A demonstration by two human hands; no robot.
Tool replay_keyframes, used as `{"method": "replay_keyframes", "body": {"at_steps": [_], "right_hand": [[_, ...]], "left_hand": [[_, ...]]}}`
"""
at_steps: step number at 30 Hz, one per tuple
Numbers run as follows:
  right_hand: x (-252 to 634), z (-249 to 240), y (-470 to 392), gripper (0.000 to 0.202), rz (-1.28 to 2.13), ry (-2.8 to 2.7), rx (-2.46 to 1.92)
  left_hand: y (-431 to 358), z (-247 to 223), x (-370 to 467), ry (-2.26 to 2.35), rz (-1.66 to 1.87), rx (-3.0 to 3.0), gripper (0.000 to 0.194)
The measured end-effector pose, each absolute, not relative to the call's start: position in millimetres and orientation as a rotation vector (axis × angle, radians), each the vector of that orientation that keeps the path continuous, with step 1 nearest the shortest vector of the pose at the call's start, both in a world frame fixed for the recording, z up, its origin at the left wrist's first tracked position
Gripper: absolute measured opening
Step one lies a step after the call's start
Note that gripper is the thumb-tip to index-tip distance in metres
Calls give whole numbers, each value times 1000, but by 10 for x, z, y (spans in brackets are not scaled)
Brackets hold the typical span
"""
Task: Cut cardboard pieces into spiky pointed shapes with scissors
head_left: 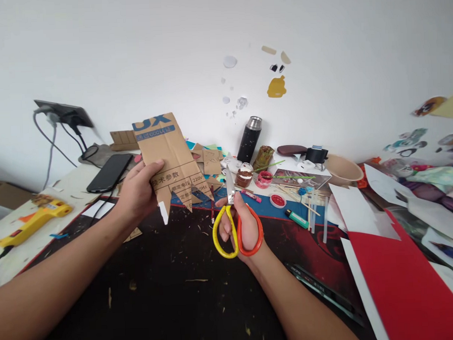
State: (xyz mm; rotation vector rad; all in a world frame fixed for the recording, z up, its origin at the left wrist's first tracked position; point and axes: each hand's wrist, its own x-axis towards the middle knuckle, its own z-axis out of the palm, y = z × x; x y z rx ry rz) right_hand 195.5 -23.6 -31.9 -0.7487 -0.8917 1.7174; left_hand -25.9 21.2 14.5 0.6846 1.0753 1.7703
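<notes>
My left hand (pixel 140 188) grips a piece of brown cardboard (pixel 170 152) by its left edge, thumb on the printed face. Blue and black printing covers the cardboard, and its lower edge is cut into jagged points. My right hand (pixel 246 224) holds a pair of scissors (pixel 238 230) with one yellow and one red handle. The scissors' blades point up and away, close together and apart from the cardboard. Both hands are raised over the dark desk mat (pixel 171 291).
Left lie a yellow glue gun (pixel 35 221) and a black phone (pixel 109 173). A black thermos (pixel 249 139), paint jars (pixel 244 175) and a green lighter (pixel 297 219) stand or lie at the back. Red paper (pixel 412 277) covers the right side. Cardboard scraps (pixel 212 161) lie behind the hands.
</notes>
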Motion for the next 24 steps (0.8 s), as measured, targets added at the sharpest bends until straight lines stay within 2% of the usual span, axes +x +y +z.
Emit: {"method": "replay_keyframes", "body": {"at_steps": [8, 19, 24], "right_hand": [[1939, -394, -206, 71, 1784, -927, -850], [1922, -412, -260, 51, 1721, -1137, -852], [1928, -408, -260, 48, 1699, -1137, -864]], "left_hand": [[89, -9, -155, 1045, 1510, 767, 41], [109, -60, -155, 1057, 1506, 750, 42], [128, -72, -176, 1056, 1517, 768, 39]]}}
